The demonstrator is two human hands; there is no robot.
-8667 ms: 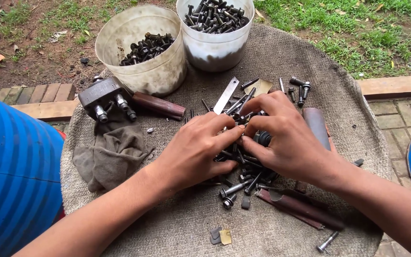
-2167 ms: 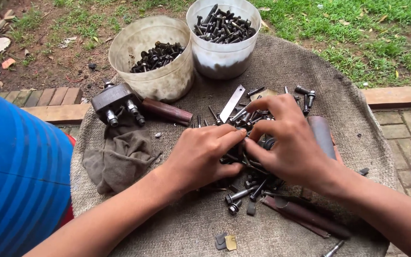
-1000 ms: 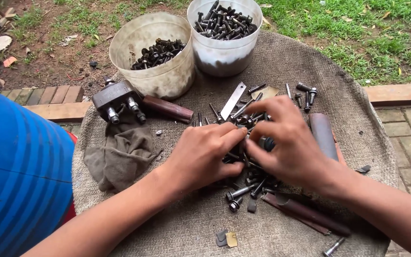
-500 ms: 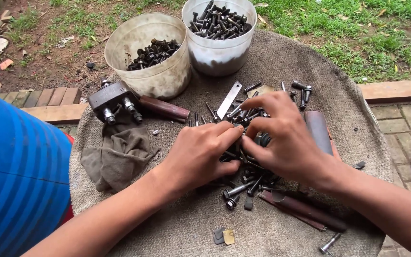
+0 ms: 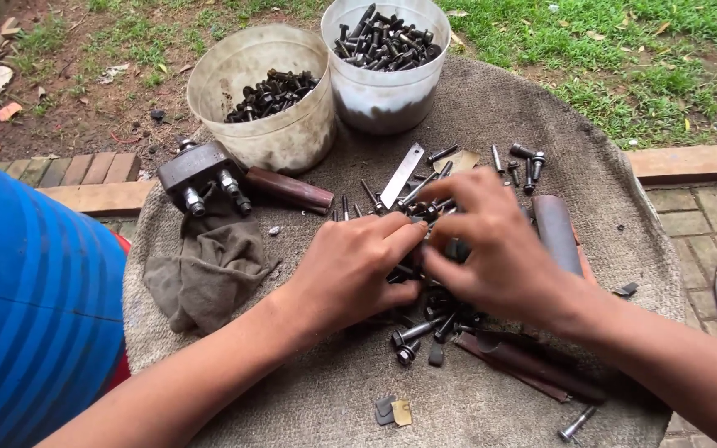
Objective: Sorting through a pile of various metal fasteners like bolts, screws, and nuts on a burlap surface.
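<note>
Both hands pinch into the pile of bolts (image 5: 425,311) at table centre: left hand (image 5: 350,270) and right hand (image 5: 491,249) curl fingertips over small pieces, though what either grips is hidden. The bolts look rigid, heavy and probably greasy, best picked up by the shank. Two plastic tubs (image 5: 271,137) of sorted bolts sit at twelve o'clock on the burlap (image 5: 309,398).

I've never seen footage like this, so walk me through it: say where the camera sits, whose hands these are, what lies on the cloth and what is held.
The camera sits on a person's head and looks down at their own bare hands. The left hand and right hand meet over a pile of dark bolts on a burlap cloth. Their fingertips pinch small parts from the pile; what exactly is hidden. Behind stand two plastic tubs of bolts. To the left lie a metal block and a grey rag. A blue drum stands at the left edge.
</note>
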